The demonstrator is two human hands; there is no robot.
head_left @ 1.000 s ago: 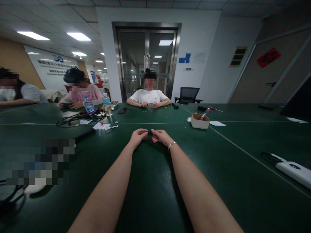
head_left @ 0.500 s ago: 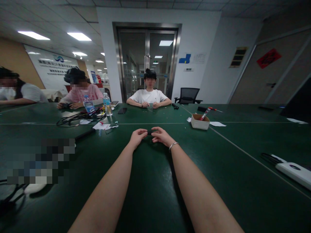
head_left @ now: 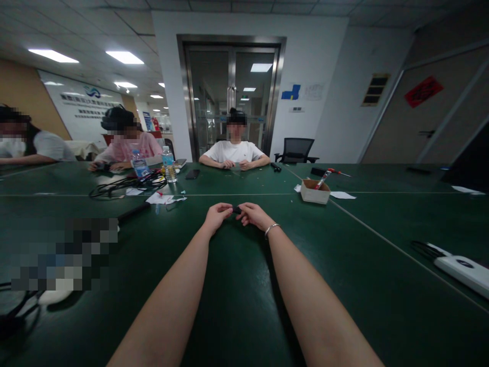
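My left hand (head_left: 218, 215) pinches one end of a small black object (head_left: 236, 209) near the middle of the frame, and the thumb and fingers of my right hand (head_left: 256, 216) are closed on its other end. My hands are near each other, with only this piece between them; it is too small to tell what it is. A silver bracelet (head_left: 270, 230) circles my right wrist. Below my hands, the green tabletop (head_left: 240, 306) fills the lower centre.

Right of centre sits an open box (head_left: 315, 195) with a red-and-white item leaning out of it, and behind it lies a screwdriver (head_left: 333, 171). At the right edge is a white device (head_left: 464, 271). Left of centre I see a crumpled white paper (head_left: 162, 199), tangled black cables (head_left: 107, 190), two plastic bottles (head_left: 168, 162) and a dark phone (head_left: 192, 174). Across the table, at upper centre, a person in a white T-shirt (head_left: 234, 152) sits before glass double doors (head_left: 208, 81), both hands on the table.
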